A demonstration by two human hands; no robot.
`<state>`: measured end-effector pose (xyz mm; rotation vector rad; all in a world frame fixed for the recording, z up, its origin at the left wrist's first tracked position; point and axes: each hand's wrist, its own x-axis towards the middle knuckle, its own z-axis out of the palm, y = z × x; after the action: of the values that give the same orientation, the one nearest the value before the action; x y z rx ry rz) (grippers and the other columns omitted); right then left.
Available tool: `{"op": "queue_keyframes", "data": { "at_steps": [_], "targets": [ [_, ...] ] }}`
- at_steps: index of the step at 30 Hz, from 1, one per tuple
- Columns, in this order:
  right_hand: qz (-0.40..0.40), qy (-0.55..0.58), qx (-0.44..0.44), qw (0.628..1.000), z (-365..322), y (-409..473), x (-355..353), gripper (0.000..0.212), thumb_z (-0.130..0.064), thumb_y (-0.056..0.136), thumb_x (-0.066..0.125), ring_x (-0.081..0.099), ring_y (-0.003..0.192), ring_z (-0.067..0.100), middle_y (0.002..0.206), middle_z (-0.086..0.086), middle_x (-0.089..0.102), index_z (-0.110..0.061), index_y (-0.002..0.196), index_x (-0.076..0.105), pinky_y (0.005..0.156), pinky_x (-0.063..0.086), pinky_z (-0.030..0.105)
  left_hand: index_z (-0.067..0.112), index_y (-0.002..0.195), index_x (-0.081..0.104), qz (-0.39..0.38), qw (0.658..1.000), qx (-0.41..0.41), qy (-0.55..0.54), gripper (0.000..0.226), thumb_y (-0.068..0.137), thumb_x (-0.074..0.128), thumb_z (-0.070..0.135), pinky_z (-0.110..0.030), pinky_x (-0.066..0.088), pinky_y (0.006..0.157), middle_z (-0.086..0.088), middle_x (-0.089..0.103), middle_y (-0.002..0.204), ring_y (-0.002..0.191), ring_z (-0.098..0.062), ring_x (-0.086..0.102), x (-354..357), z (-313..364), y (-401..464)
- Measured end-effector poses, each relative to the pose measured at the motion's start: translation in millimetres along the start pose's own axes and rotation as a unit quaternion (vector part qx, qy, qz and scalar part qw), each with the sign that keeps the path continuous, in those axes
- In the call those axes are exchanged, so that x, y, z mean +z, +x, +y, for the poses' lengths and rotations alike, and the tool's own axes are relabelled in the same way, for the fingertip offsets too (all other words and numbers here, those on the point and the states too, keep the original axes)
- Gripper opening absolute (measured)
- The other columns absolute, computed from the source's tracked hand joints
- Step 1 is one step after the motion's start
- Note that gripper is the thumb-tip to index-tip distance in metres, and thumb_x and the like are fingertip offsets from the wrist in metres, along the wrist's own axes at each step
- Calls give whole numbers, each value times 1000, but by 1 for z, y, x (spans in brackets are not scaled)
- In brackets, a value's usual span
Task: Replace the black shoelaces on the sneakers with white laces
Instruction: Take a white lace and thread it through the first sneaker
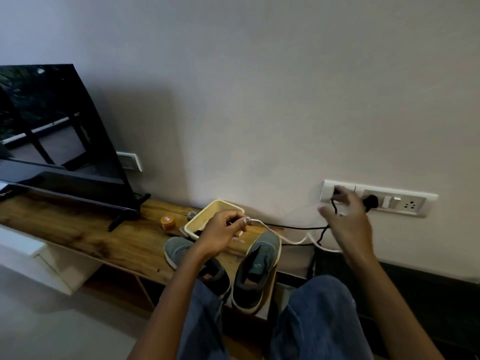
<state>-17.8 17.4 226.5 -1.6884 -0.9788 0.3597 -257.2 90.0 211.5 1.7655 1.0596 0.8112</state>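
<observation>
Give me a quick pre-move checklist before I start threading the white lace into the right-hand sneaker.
1. White lace in hand: ok, the left hand pinches one end.
2. Right hand free to help: cannot tell; it is raised by the wall socket panel, blurred, fingers spread.
3. Lace running free: not ok, it trails off the wooden shelf past the black cable.
4. Black laces out of the right-hand sneaker: ok, none visible on it.
5. Left-hand sneaker cleared too: cannot tell, the forearm covers it.
6. Working room: ok, the yellow basket sits behind the toes, apart from them.
</observation>
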Motion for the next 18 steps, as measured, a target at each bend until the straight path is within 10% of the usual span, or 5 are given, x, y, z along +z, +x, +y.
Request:
{"op": "queue_keyframes", "data": {
  "at_steps": [6, 11, 18],
  "targets": [
    [-310, 81, -50, 946, -18, -43, 53, 17, -18, 90, 65, 63, 88, -2, 97, -10, 69, -25, 105, 66, 76, 49, 12, 19, 92, 69, -43, 998, 37, -8, 14, 96, 56, 16, -19, 47, 65, 9, 67, 79, 71, -1, 58, 20, 7, 3],
    [-225, 77, -17, 971, -8, -35, 56, 12, -12, 92, 61, 54, 53, -1, 62, -5, 61, -14, 87, 71, 55, 41, 9, 15, 94, 73, -37, 999, 17, -4, 15, 95, 58, 16, -16, 41, 59, 12, 62, 71, 64, -3, 52, 9, -6, 1],
    [-96, 77, 7, 992, 8, -14, 39, 11, -20, 93, 59, 58, 67, 10, 71, 6, 65, -19, 89, 70, 62, 44, 17, 19, 91, 73, -37, 999, -16, 19, 18, 95, 57, 14, -23, 42, 66, 14, 62, 71, 67, -2, 52, -7, -32, -3]
  ]
}}
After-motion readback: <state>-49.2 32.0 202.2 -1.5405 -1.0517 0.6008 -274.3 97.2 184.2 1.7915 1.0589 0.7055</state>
